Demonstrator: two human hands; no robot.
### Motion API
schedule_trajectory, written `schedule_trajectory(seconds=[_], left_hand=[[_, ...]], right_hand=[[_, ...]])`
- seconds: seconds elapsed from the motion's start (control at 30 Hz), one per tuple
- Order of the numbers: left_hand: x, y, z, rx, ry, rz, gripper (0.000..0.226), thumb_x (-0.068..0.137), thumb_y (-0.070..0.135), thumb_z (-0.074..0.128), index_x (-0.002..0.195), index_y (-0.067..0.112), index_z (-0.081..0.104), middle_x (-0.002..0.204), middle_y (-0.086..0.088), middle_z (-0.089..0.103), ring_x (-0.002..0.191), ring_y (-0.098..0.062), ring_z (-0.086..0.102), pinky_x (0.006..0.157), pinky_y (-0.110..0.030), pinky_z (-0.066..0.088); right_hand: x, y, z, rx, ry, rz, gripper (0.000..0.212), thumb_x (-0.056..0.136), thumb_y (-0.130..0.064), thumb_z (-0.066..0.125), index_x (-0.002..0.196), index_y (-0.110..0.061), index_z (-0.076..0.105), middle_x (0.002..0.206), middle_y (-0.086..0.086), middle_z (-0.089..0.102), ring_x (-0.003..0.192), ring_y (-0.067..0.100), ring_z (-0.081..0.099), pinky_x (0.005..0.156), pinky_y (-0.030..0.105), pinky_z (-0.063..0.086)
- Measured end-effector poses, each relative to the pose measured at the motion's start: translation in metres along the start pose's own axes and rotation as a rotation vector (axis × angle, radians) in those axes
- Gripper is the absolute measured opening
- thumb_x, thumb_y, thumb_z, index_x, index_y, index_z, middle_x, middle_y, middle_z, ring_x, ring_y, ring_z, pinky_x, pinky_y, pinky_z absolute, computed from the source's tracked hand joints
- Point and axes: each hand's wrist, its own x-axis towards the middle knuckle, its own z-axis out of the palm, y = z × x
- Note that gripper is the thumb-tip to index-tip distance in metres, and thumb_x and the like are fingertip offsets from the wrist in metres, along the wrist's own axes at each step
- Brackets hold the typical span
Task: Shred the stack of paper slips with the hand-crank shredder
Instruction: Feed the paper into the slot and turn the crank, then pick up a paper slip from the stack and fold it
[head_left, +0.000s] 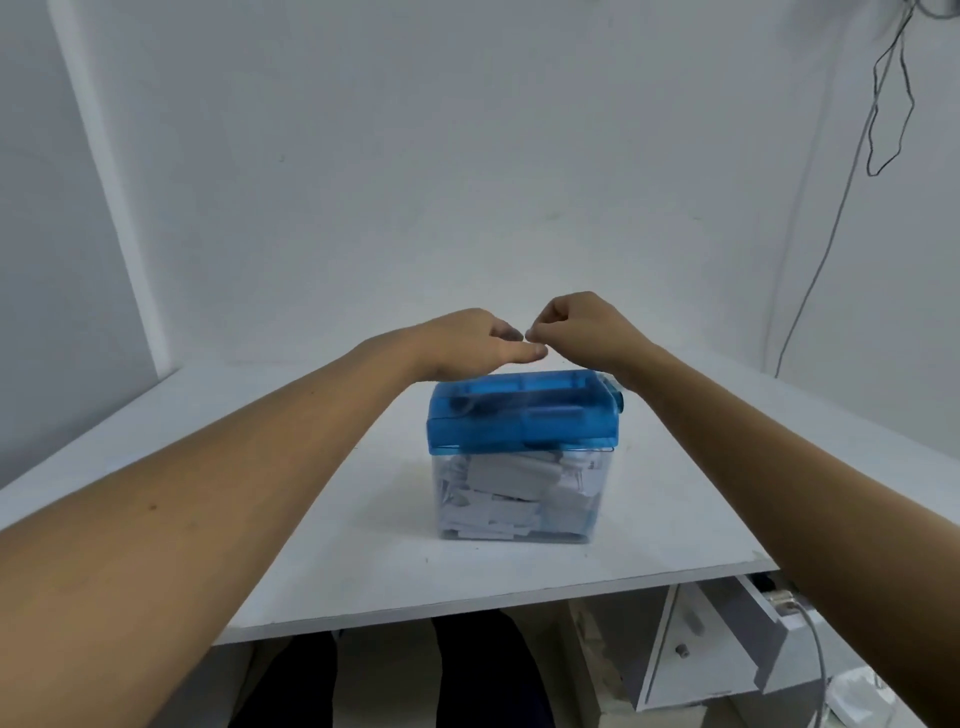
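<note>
Left hand (467, 340) palm down, fingers loosely straight, grasping nothing. Right hand (576, 327) curled, fingertips pinched beside the left's; whether on a slip, impossible to tell. Just beneath both hands and nearer the body: shredder (522, 415), blue-topped, on white table (363, 545). Below that, clear bin (597, 525) packed with paper pieces (509, 488). Crank stub (619, 397) under the right wrist.

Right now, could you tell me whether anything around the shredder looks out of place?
The shredder's clear bin is packed with paper pieces nearly up to the blue lid, which may hinder more shredding. Under the table, on the right, a drawer stands open.
</note>
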Motion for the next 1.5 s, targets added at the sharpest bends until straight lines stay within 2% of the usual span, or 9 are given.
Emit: schedule_trajectory(seconds=[0.13, 0.3, 0.47, 0.57, 0.7, 0.8, 0.9, 1.0, 1.5], left_hand=[[-0.029, -0.026, -0.027, -0.038, 0.201, 0.030, 0.029, 0.101, 0.039, 0.056, 0.123, 0.029, 0.072, 0.123, 0.011, 0.070, 0.109, -0.004, 0.059, 0.088, -0.021, 0.041], [-0.074, -0.077, -0.052, -0.039, 0.317, -0.125, 0.022, 0.085, 0.049, 0.075, 0.080, 0.028, 0.081, 0.069, 0.014, 0.073, 0.079, -0.003, 0.064, 0.066, -0.024, 0.044], [-0.117, -0.144, -0.063, -0.082, 0.389, -0.296, 0.031, 0.087, 0.052, 0.071, 0.078, 0.023, 0.075, 0.079, 0.011, 0.074, 0.076, -0.004, 0.060, 0.067, -0.026, 0.043], [-0.139, -0.184, -0.060, -0.082, 0.403, -0.362, 0.020, 0.094, 0.040, 0.067, 0.086, 0.023, 0.073, 0.085, 0.009, 0.075, 0.088, -0.009, 0.067, 0.078, -0.028, 0.052], [-0.166, -0.241, -0.035, -0.045, 0.392, -0.481, 0.010, 0.096, 0.021, 0.062, 0.091, 0.025, 0.071, 0.101, 0.005, 0.072, 0.092, -0.011, 0.065, 0.071, -0.022, 0.044], [-0.184, -0.274, -0.011, -0.034, 0.395, -0.589, 0.019, 0.097, 0.021, 0.059, 0.116, 0.020, 0.065, 0.125, -0.001, 0.063, 0.106, -0.016, 0.057, 0.088, -0.027, 0.041], [-0.196, -0.293, 0.015, 0.017, 0.401, -0.673, 0.038, 0.099, 0.029, 0.056, 0.135, 0.017, 0.052, 0.142, -0.005, 0.050, 0.128, -0.024, 0.048, 0.105, -0.038, 0.038], [-0.205, -0.295, 0.039, 0.157, 0.430, -0.654, 0.040, 0.102, 0.039, 0.046, 0.139, 0.022, 0.049, 0.147, 0.002, 0.045, 0.134, -0.022, 0.043, 0.109, -0.043, 0.032], [-0.207, -0.297, 0.048, 0.219, 0.445, -0.502, 0.040, 0.105, 0.038, 0.039, 0.144, 0.039, 0.046, 0.152, 0.016, 0.044, 0.138, -0.014, 0.041, 0.110, -0.041, 0.028]], right_hand=[[0.002, -0.031, 0.020, -0.027, -0.029, -0.072, 0.011, 0.091, -0.028, 0.066, 0.095, -0.019, 0.069, 0.092, -0.004, 0.067, 0.082, 0.009, 0.058, 0.064, 0.022, 0.042], [-0.004, -0.078, 0.051, -0.082, -0.123, -0.192, 0.009, 0.093, -0.028, 0.065, 0.094, -0.020, 0.066, 0.089, -0.007, 0.065, 0.078, 0.006, 0.057, 0.061, 0.021, 0.039], [-0.010, -0.122, 0.114, -0.130, -0.224, -0.293, 0.010, 0.091, -0.028, 0.062, 0.094, -0.019, 0.067, 0.093, -0.005, 0.065, 0.082, 0.010, 0.059, 0.058, 0.020, 0.041], [-0.015, -0.136, 0.156, -0.141, -0.332, -0.298, 0.014, 0.091, -0.027, 0.062, 0.098, -0.016, 0.067, 0.101, 0.000, 0.067, 0.092, 0.017, 0.061, 0.062, 0.024, 0.043], [-0.023, -0.141, 0.219, -0.192, -0.479, -0.249, 0.029, 0.092, -0.028, 0.062, 0.109, -0.006, 0.067, 0.114, 0.009, 0.067, 0.105, 0.025, 0.061, 0.078, 0.033, 0.050], [-0.030, -0.137, 0.261, -0.205, -0.557, -0.189, 0.044, 0.093, -0.040, 0.061, 0.120, -0.006, 0.059, 0.123, 0.012, 0.060, 0.112, 0.029, 0.057, 0.076, 0.033, 0.047], [-0.039, -0.135, 0.293, -0.212, -0.574, -0.143, 0.074, 0.093, -0.055, 0.057, 0.146, -0.007, 0.037, 0.145, 0.015, 0.042, 0.134, 0.034, 0.040, 0.104, 0.043, 0.042], [-0.047, -0.135, 0.312, -0.263, -0.509, -0.166, 0.085, 0.089, -0.068, 0.054, 0.150, -0.013, 0.032, 0.149, 0.013, 0.039, 0.138, 0.034, 0.034, 0.111, 0.047, 0.034], [-0.057, -0.119, 0.313, -0.143, -0.415, -0.205, 0.058, 0.094, -0.049, 0.056, 0.143, -0.021, 0.044, 0.135, 0.007, 0.049, 0.129, 0.029, 0.039, 0.102, 0.040, 0.036]])
